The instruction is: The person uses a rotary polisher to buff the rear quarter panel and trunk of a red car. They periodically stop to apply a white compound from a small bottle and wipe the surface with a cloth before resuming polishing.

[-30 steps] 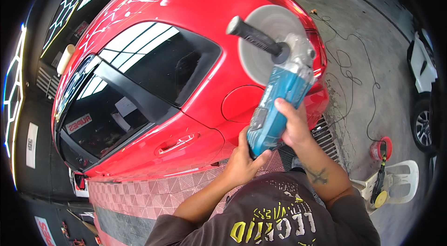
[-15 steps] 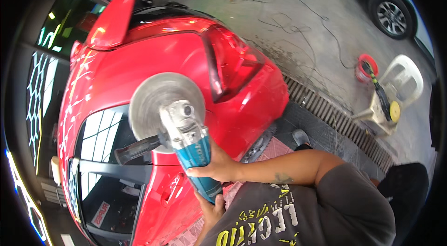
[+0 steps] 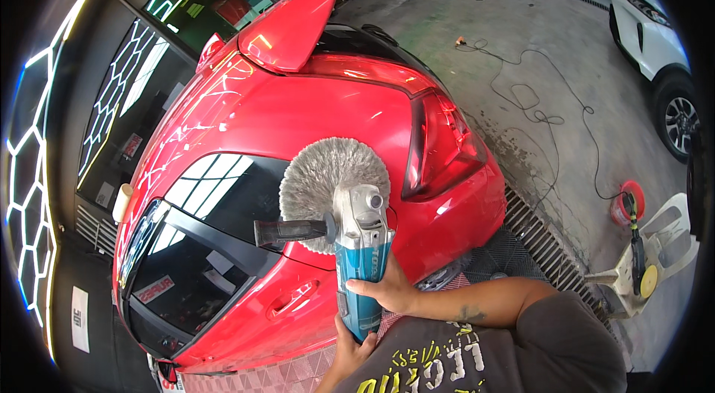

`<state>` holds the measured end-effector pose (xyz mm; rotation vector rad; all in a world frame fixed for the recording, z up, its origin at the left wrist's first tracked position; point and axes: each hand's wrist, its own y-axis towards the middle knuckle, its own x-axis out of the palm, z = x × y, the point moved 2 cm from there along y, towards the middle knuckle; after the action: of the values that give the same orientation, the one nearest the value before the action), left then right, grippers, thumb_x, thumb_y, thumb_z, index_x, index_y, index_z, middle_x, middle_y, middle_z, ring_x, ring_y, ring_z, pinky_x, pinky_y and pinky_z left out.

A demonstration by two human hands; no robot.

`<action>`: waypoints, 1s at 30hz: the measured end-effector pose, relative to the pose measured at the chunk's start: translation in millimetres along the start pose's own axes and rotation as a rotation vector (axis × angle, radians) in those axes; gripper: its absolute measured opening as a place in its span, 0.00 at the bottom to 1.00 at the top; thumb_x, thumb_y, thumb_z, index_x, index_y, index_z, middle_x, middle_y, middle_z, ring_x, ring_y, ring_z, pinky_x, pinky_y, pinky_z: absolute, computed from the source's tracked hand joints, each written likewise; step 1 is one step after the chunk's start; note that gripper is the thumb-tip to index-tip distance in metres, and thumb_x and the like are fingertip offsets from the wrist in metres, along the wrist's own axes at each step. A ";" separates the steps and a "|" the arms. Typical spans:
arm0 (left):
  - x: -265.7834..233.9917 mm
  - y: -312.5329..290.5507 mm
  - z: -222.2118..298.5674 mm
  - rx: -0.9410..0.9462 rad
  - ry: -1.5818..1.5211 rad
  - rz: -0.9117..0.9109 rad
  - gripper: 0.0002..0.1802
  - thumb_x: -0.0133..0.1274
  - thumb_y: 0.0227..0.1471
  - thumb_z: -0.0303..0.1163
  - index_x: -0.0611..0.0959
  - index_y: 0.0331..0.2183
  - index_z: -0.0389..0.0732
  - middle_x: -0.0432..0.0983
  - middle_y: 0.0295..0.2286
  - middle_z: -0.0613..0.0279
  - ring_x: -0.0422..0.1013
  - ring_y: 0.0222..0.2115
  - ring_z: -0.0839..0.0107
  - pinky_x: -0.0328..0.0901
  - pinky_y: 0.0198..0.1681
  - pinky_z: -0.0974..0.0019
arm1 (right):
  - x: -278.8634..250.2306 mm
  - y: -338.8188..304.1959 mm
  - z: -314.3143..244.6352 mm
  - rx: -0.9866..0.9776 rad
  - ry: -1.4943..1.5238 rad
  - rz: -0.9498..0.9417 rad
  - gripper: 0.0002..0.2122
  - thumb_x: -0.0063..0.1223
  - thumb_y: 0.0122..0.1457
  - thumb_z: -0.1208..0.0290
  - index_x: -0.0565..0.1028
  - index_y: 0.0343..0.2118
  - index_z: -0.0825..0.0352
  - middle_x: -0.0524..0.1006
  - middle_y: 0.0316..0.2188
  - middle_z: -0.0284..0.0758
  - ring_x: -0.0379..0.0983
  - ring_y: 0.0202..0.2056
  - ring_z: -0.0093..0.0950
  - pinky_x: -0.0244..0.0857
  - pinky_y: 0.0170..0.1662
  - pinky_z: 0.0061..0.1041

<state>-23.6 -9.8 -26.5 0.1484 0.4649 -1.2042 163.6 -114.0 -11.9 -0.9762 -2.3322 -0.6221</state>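
Note:
I hold a teal and silver rotary polisher (image 3: 363, 259) in both hands. My right hand (image 3: 387, 287) wraps round the middle of its body, thumb on top. My left hand (image 3: 353, 347) grips the rear end, lower down. At the front, a grey wool polishing pad (image 3: 320, 173) shows its separate strands. A black side handle (image 3: 292, 232) sticks out to the left, with neither hand on it. The pad is over the rear side panel of a red car (image 3: 328, 114), between the rear window (image 3: 216, 181) and tail light (image 3: 445, 144); I cannot tell whether it touches.
A white plastic chair (image 3: 618, 274) at the right bears a second polisher (image 3: 638, 255) with a yellow pad. Beside it is a red bucket (image 3: 627, 203). A black cable (image 3: 555, 119) winds across the floor. A drain grate (image 3: 544, 240) runs behind the car; a white car (image 3: 649, 28) stands far right.
The view has shifted, so the car and polisher sit further right and the polisher lower. The pad was a smooth, blurred disc; now its strands show. Both hands keep their grip.

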 end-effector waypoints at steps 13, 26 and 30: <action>-1.8 1.8 -16.1 0.040 0.081 0.043 0.47 0.63 0.58 0.32 0.51 0.65 0.31 0.72 0.52 0.42 0.71 0.53 0.58 0.66 0.60 0.54 | -2.0 -0.6 17.0 -0.017 -0.020 0.058 0.32 0.71 0.56 0.70 0.62 0.59 0.66 0.77 0.48 0.36 0.77 0.49 0.27 0.72 0.55 0.34; -9.0 4.7 -15.4 -0.018 0.129 0.017 0.47 0.62 0.59 0.32 0.51 0.67 0.32 0.72 0.55 0.41 0.70 0.57 0.58 0.64 0.62 0.53 | 2.5 0.7 21.3 0.017 -0.003 0.087 0.32 0.72 0.54 0.71 0.64 0.58 0.66 0.78 0.46 0.36 0.78 0.47 0.26 0.73 0.53 0.34; -11.2 7.1 -20.5 0.031 0.160 0.005 0.48 0.63 0.59 0.35 0.50 0.67 0.33 0.74 0.53 0.34 0.74 0.56 0.48 0.67 0.59 0.50 | 4.2 -0.9 20.9 -0.029 -0.008 0.095 0.32 0.71 0.55 0.71 0.63 0.59 0.67 0.78 0.47 0.36 0.78 0.47 0.26 0.73 0.54 0.33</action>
<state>-25.6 9.7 -41.0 0.2739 0.5846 -1.1996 154.3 -100.1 -25.2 -1.0980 -2.2745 -0.6170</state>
